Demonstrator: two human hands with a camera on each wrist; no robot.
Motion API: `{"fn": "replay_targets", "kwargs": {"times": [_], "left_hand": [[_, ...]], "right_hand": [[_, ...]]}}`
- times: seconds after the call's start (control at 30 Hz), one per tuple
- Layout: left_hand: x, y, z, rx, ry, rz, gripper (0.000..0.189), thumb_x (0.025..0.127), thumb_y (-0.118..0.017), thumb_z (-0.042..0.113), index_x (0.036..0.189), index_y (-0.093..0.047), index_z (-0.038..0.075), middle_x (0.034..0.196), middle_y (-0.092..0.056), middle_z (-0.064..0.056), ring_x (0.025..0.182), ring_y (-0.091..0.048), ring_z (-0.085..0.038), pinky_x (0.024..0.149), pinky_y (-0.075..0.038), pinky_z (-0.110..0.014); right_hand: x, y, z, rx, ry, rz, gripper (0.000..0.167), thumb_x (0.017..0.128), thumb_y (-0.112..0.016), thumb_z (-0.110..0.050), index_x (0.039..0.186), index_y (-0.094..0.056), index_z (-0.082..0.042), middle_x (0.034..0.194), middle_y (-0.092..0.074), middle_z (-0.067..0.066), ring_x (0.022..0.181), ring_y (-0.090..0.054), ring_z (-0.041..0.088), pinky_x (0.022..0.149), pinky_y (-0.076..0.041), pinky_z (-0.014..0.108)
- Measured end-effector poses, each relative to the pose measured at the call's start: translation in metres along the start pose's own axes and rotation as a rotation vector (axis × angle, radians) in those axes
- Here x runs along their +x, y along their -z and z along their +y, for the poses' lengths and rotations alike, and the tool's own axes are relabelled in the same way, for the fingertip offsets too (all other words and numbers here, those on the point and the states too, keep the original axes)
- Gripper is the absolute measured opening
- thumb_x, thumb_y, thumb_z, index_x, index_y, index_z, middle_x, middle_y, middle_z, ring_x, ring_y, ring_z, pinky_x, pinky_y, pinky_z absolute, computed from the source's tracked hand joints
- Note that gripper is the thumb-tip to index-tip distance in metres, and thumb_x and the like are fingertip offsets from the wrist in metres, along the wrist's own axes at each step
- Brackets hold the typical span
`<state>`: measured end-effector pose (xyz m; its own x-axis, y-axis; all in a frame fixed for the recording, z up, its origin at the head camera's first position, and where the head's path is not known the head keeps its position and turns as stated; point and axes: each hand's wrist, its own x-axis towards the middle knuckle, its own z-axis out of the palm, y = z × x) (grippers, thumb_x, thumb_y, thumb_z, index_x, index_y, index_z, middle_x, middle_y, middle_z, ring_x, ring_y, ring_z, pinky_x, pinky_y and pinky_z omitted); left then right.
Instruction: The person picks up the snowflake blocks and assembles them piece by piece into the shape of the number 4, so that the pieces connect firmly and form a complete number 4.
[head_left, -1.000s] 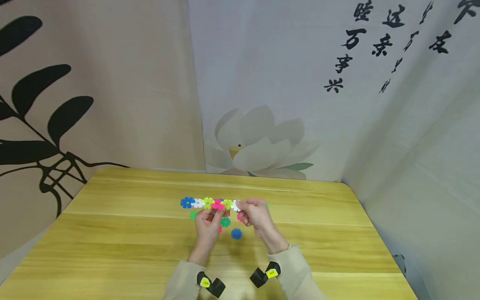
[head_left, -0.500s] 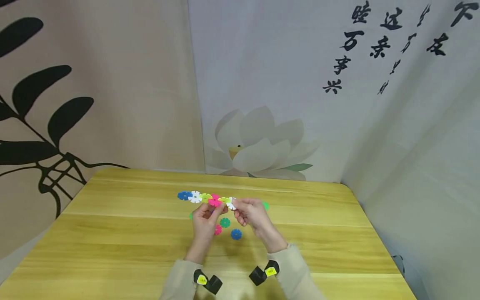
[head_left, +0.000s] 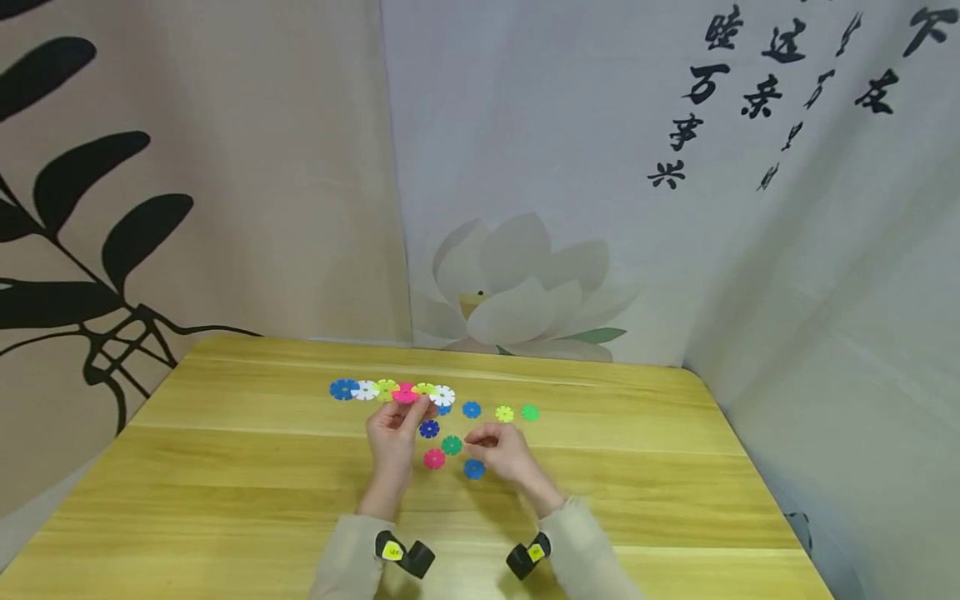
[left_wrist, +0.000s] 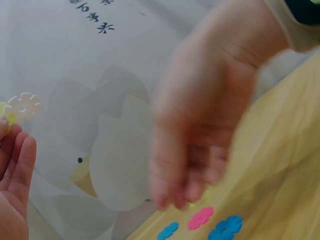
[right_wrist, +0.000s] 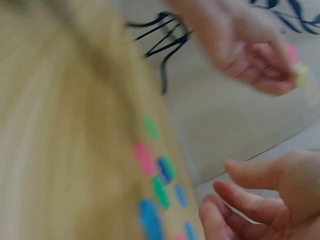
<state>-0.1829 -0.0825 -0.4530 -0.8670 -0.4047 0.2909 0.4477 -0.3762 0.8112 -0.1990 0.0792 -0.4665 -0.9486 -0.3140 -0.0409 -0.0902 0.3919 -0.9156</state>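
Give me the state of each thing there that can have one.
Left grip: pinching the disc chain
Right grip: loosely curled, holding nothing
Disc chain: six discs joined in a row, raised off the table
Loose discs: lying on the table

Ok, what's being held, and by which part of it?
The left hand holds the chain of discs by the yellow disc between the pink disc and white end disc; the right hand holds nothing.

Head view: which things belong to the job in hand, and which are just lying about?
Part of the job: joined row of discs, held by the left hand; right hand; probably the loose discs.

Just there: wooden table; printed curtains; black wrist devices.
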Motion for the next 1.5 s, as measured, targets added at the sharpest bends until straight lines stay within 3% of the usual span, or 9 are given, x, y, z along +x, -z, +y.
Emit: {"fn": "replay_targets", "kwargs": {"times": [0.07,0.33,0.53,0.73,0.87,1.07,1.2,1.33,1.5], "left_hand": [[0.001,0.000,0.001,-0.006,0.015,0.005,0.005,0.084,-0.066,-0.004,0.079,-0.066,-0.004,0.070,-0.069,0.002,0.064,-0.067,-0.009,0.065,-0.058,-0.025],[0.002,-0.001,0.005,0.012,0.025,0.009,0.020,0.084,-0.063,-0.008,0.078,-0.068,0.010,0.071,-0.069,0.002,0.065,-0.068,-0.010,0.066,-0.058,-0.026],[0.002,-0.001,0.005,0.017,0.017,0.014,0.009,0.083,-0.065,-0.007,0.079,-0.068,0.001,0.071,-0.069,0.001,0.064,-0.067,-0.009,0.066,-0.058,-0.026],[0.001,-0.001,0.005,0.059,0.039,0.020,0.004,0.084,-0.065,-0.005,0.081,-0.066,-0.006,0.070,-0.069,0.002,0.064,-0.067,-0.009,0.066,-0.058,-0.025],[0.000,0.000,0.005,0.068,0.046,0.019,0.005,0.084,-0.066,-0.003,0.082,-0.066,-0.007,0.070,-0.069,0.003,0.064,-0.067,-0.009,0.066,-0.058,-0.025],[0.000,-0.001,0.003,0.041,0.021,0.015,0.006,0.084,-0.066,-0.005,0.079,-0.068,-0.001,0.070,-0.069,0.002,0.063,-0.067,-0.009,0.064,-0.058,-0.024],[-0.001,-0.002,0.002,0.026,0.015,0.000,0.005,0.084,-0.067,-0.002,0.080,-0.066,-0.005,0.071,-0.070,0.002,0.064,-0.068,-0.011,0.063,-0.058,-0.025],[-0.002,-0.004,0.001,0.026,0.022,-0.003,0.005,0.084,-0.066,-0.003,0.080,-0.065,-0.005,0.071,-0.070,0.002,0.065,-0.068,-0.011,0.064,-0.058,-0.026],[-0.005,-0.007,0.000,0.020,0.017,-0.004,0.014,0.084,-0.066,-0.002,0.080,-0.061,-0.014,0.070,-0.069,0.003,0.064,-0.068,-0.010,0.063,-0.058,-0.026]], "right_hand": [[-0.001,-0.003,0.009,-0.076,0.003,-0.004,0.016,0.079,-0.071,0.000,0.093,-0.066,0.007,0.087,-0.066,0.013,0.073,-0.057,0.012,0.064,-0.051,0.023],[-0.001,-0.011,0.024,-0.326,-0.011,-0.012,0.027,0.071,-0.078,0.001,0.094,-0.065,0.005,0.089,-0.062,0.009,0.080,-0.057,0.019,0.072,-0.054,0.030],[0.004,-0.012,0.025,-0.461,0.019,-0.018,0.023,0.066,-0.081,0.001,0.084,-0.066,0.004,0.079,-0.062,0.007,0.075,-0.057,0.018,0.068,-0.054,0.029],[0.006,-0.010,0.024,-0.472,-0.006,-0.027,0.023,0.064,-0.083,-0.001,0.076,-0.063,0.000,0.075,-0.059,0.004,0.071,-0.055,0.015,0.062,-0.052,0.026],[0.004,-0.007,0.024,-0.408,-0.005,-0.028,0.022,0.068,-0.080,0.002,0.075,-0.060,-0.002,0.072,-0.058,0.002,0.068,-0.052,0.013,0.059,-0.049,0.023],[0.000,0.000,0.023,-0.256,0.079,0.028,0.011,0.073,-0.074,0.006,0.075,-0.064,0.002,0.068,-0.059,0.002,0.061,-0.049,0.007,0.053,-0.046,0.018],[-0.003,0.007,0.010,-0.025,0.108,0.127,0.005,0.079,-0.071,0.003,0.078,-0.066,0.006,0.069,-0.065,0.010,0.059,-0.058,0.010,0.052,-0.054,0.024],[-0.006,0.013,-0.010,0.208,0.178,0.215,0.012,0.083,-0.068,-0.001,0.085,-0.066,0.011,0.074,-0.067,0.022,0.063,-0.067,0.020,0.060,-0.059,0.035],[-0.010,0.015,-0.029,0.331,0.282,0.245,0.019,0.090,-0.061,-0.003,0.095,-0.065,0.015,0.081,-0.066,0.029,0.069,-0.069,0.019,0.065,-0.059,0.039]]}}
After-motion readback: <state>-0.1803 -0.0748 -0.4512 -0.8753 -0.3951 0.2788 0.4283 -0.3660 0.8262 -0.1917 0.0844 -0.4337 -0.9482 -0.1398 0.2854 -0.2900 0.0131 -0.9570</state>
